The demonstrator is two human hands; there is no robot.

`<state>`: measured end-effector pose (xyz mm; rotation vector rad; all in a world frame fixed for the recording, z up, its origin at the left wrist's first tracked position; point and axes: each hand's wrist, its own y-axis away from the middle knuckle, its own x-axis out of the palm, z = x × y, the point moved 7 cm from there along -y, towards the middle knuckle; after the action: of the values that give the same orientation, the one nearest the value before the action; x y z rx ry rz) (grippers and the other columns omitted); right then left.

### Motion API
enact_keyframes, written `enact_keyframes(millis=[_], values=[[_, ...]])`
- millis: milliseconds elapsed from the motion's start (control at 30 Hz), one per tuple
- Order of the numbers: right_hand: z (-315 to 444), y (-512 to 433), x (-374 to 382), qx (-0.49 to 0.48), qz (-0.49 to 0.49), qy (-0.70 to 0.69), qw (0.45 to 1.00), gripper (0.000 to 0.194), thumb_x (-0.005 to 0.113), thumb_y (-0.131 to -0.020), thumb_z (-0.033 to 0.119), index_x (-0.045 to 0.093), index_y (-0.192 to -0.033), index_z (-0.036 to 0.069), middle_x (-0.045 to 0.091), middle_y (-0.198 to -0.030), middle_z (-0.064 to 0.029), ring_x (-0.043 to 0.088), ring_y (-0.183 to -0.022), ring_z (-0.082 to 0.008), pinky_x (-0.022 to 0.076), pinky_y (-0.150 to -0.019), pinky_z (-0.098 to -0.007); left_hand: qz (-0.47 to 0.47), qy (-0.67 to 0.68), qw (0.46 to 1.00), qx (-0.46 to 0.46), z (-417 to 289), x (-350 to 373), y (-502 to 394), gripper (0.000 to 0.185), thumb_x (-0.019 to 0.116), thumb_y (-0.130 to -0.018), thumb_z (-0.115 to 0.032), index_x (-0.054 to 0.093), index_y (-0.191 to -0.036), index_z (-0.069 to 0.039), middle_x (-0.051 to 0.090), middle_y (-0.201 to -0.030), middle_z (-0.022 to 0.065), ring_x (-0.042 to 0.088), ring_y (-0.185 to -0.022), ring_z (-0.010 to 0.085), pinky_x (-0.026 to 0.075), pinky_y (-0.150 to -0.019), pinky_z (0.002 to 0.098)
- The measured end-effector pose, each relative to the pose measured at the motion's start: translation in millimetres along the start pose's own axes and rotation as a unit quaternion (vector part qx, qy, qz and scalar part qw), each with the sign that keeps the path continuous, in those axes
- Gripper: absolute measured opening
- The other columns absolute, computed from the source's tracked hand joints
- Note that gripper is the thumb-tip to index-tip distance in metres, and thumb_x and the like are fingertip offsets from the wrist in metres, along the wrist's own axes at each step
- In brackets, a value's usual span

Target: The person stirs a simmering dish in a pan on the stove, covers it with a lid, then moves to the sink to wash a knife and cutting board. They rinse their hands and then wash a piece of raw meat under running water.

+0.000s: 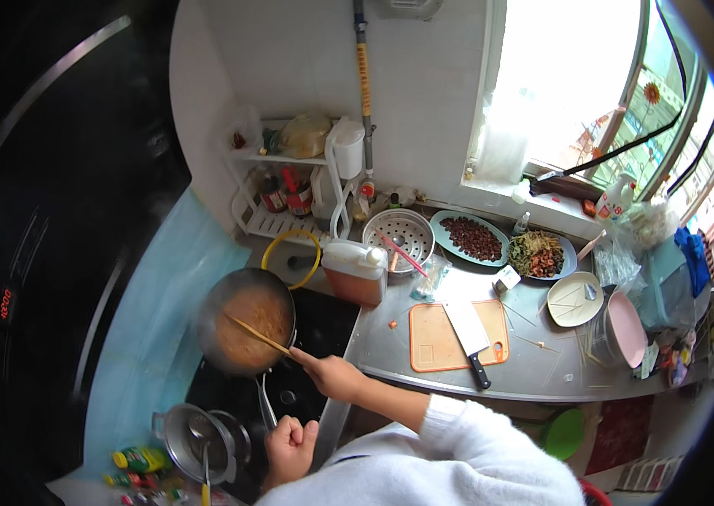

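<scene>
A dark wok [207,341] stands on the black cooktop [325,316] with a reddish-brown, steaming liquid [255,322] inside. My right hand [336,377] grips wooden chopsticks [262,334], whose far ends dip into the liquid. Below it, my left hand [291,446] is closed around the end of the wok's metal handle [265,401], thumb uppermost. Closest to my left hand on the other side is a metal pot [170,436] with a ladle [205,462] resting in it.
Right of the cooktop, a cleaver [465,326] lies across an orange-rimmed cutting board [426,341]. A plastic jug [353,272] stands beside the wok, near a perforated steamer [414,221]. Plates of chopped food [470,240] line the wall. Bottles [142,460] lie lower left.
</scene>
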<state>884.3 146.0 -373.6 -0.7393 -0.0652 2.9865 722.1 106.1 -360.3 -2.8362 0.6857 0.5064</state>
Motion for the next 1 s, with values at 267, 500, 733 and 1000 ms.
enact_keyframes(millis=[267, 500, 733, 1000], values=[[-26.2, -13.2, 9.0, -0.030, 0.006, 0.043, 0.999, 0.068, 0.055, -0.088, 0.006, 0.031, -0.150, 0.019, 0.061, -0.069, -0.0224, 0.062, -0.061, -0.0393, 0.0480, -0.059, -0.0473, 0.017, 0.043, 0.983, 0.178, -62.0, 21.0, -33.3, 0.038, 0.068, -0.089, -0.009, 0.035, -0.069, -0.008, 0.035, -0.054, 0.0005, 0.031, -0.046, 0.0114, 0.026, -0.045, 0.0263], [-81.7, 19.8, -69.5, -0.057, -0.159, -0.137, 0.976, 0.056, 0.052, -0.097, 0.013, 0.034, -0.149, 0.019, 0.064, -0.111, -0.0229, 0.067, -0.079, -0.0380, 0.0531, -0.072, -0.0424, -0.035, 0.073, 0.955, 0.287, -99.8, 28.2, -99.1, 0.038, 0.066, -0.091, -0.018, 0.034, -0.073, -0.008, 0.040, -0.060, 0.0026, 0.037, -0.053, 0.0119, 0.030, -0.049, 0.0273], [-171.9, 83.3, -195.9, 0.088, -0.392, 0.035, 0.915, 0.040, 0.059, -0.093, 0.012, 0.058, -0.133, 0.018, 0.063, -0.087, -0.0150, 0.063, -0.072, -0.0296, 0.0499, -0.064, -0.0366, 0.070, -0.195, 0.951, 0.230, -82.4, 108.6, -262.1, 0.021, 0.065, -0.085, -0.005, 0.059, -0.104, -0.001, 0.058, -0.101, 0.0103, 0.056, -0.091, 0.0272, 0.045, -0.084, 0.0344], [-273.4, 52.2, -254.6, 0.193, -0.358, 0.232, 0.883, 0.038, 0.067, -0.085, 0.013, 0.066, -0.121, 0.023, 0.052, -0.070, -0.0114, 0.058, -0.063, -0.0312, 0.0460, -0.057, -0.0434, 0.226, -0.416, 0.845, 0.248, -34.4, 188.7, -332.9, 0.025, 0.069, -0.073, -0.001, 0.064, -0.098, -0.006, 0.062, -0.108, 0.0061, 0.056, -0.100, 0.0294, 0.050, -0.086, 0.0405]])
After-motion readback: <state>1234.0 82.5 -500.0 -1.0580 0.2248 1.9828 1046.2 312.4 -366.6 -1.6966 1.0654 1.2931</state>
